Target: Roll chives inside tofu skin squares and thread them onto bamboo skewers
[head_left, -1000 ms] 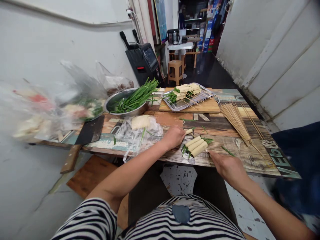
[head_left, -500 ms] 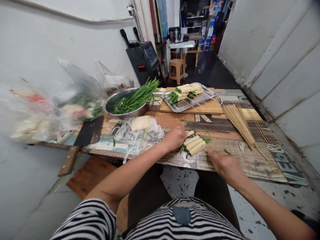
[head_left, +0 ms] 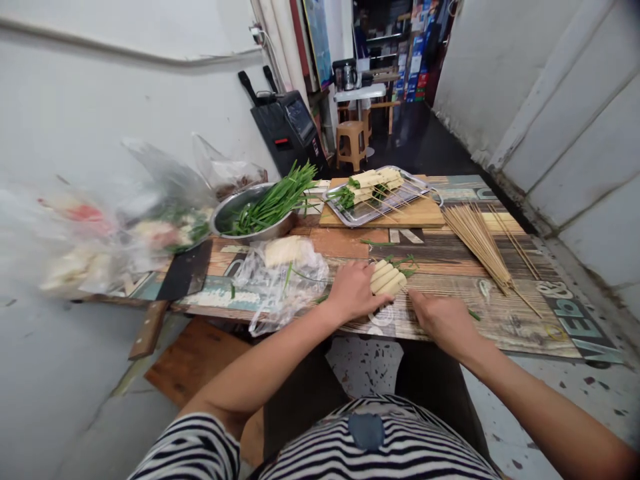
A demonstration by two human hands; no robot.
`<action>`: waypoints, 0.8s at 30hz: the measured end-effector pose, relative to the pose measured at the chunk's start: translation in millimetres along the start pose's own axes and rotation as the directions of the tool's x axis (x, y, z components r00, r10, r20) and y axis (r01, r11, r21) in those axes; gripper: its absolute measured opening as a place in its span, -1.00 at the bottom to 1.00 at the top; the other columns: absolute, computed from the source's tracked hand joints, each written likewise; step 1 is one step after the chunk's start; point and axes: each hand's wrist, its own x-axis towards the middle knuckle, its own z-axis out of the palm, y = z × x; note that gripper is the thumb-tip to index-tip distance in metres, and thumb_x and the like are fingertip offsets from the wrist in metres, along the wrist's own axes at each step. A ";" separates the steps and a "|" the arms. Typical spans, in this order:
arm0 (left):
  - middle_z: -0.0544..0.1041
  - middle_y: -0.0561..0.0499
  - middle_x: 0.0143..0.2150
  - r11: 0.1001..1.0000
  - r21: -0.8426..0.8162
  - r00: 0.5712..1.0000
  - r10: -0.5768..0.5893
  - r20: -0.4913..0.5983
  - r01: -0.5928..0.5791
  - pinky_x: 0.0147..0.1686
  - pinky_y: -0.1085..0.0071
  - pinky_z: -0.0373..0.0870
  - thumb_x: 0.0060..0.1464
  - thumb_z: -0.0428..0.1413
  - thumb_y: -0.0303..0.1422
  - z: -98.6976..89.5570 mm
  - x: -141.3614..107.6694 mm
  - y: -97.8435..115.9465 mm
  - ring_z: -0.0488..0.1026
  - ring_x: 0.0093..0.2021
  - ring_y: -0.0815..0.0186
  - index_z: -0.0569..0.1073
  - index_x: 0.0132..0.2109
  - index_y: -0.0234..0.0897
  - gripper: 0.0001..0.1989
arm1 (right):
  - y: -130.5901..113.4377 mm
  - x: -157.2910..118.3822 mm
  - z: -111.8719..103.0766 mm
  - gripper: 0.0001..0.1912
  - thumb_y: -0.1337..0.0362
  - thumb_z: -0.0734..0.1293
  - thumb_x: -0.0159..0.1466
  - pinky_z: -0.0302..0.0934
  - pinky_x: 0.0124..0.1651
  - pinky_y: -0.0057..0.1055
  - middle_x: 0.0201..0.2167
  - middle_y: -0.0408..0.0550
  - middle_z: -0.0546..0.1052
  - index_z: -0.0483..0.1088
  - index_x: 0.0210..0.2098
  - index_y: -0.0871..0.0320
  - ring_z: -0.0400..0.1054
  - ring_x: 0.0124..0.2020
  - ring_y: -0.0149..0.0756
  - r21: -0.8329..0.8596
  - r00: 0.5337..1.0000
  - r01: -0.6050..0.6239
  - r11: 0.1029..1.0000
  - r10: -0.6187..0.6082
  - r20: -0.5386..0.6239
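Four little yellow rolls lie side by side on the bench, pointing away and a bit right, between two hands, with the nearer left hand spread wide touching them and the right hand curled narrow just beside, maybe holding something, I cannot tell.

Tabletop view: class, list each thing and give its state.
Rolls: side by side, greens poking out
Left hand: laid against rolls
Right hand: curled, grip unclear
Metal bowl: upright, stalks overhanging its rim
Tray: loaded, on wooden board
Skewers: loose, fanned out
Cleaver: flat, handle past table edge
Plastic bag: crumpled, beneath pale sheets
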 end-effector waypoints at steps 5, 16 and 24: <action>0.49 -0.13 -0.23 0.999 0.035 0.992 -0.018 -0.125 0.023 -0.07 0.24 0.32 -0.06 0.17 -0.21 11.0 0.2 12.8 0.39 -0.16 0.13 0.44 -0.09 -0.37 -0.59 | 3.2 -0.5 -5.1 -0.79 0.39 0.14 0.28 -0.28 -0.51 -0.37 -0.54 -0.02 0.52 0.42 -0.28 0.19 0.35 -0.54 -0.33 0.048 0.997 -0.019 0.999 0.023 -0.076; 0.47 -0.11 -0.24 1.000 0.001 0.987 0.001 -0.159 -0.001 -0.13 0.26 0.29 0.00 0.15 -0.17 43.4 56.5 67.5 0.36 -0.19 0.15 0.46 -0.11 -0.32 -0.63 | 86.0 -13.9 0.2 -0.67 0.25 0.10 0.34 -0.13 -0.44 -0.41 -0.39 0.06 0.55 0.46 -0.33 0.23 0.36 -0.42 -0.34 0.098 0.987 -0.074 0.992 0.087 -0.136; 0.47 -0.17 -0.06 0.995 -0.100 0.985 -0.027 -0.173 0.010 -0.03 0.16 0.32 -0.10 0.22 0.01 54.9 42.6 73.3 0.37 -0.06 0.05 0.35 0.10 -0.33 -0.30 | 196.8 -5.9 15.3 -0.63 0.14 0.16 0.30 0.13 -0.29 -0.37 -0.16 0.19 0.52 0.51 -0.19 0.26 0.41 -0.17 -0.12 0.118 0.796 -0.600 0.792 0.605 -0.016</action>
